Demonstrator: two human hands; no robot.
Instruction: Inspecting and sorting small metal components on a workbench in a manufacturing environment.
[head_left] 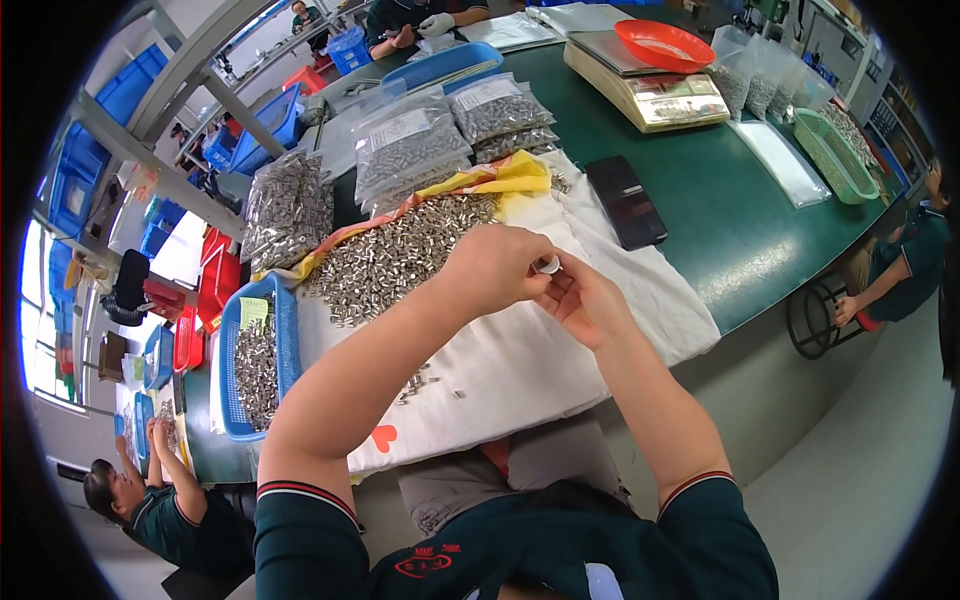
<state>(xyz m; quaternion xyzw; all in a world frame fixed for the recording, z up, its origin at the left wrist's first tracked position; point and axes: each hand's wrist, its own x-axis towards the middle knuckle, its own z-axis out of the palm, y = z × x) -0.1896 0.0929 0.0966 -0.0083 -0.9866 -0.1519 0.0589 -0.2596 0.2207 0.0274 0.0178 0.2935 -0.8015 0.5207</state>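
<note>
My left hand (pixel 492 265) and my right hand (pixel 585 300) meet above a white cloth (pixel 620 290) on the green table (pixel 740 230). Both pinch a small white ring-shaped part (pixel 548 265) between their fingertips. Just behind my left hand lies a wide heap of small silver metal cylinders (pixel 400 255) on the cloth. A few loose cylinders (pixel 418 382) lie scattered on the cloth under my left forearm.
A blue basket (pixel 285 345) of the same parts stands left of the cloth. Clear bags of parts (pixel 410 145) lie behind the heap. A black phone (pixel 626 202), a scale with a red tray (pixel 662 45) and a green basket (pixel 835 155) sit further back. Other people sit around.
</note>
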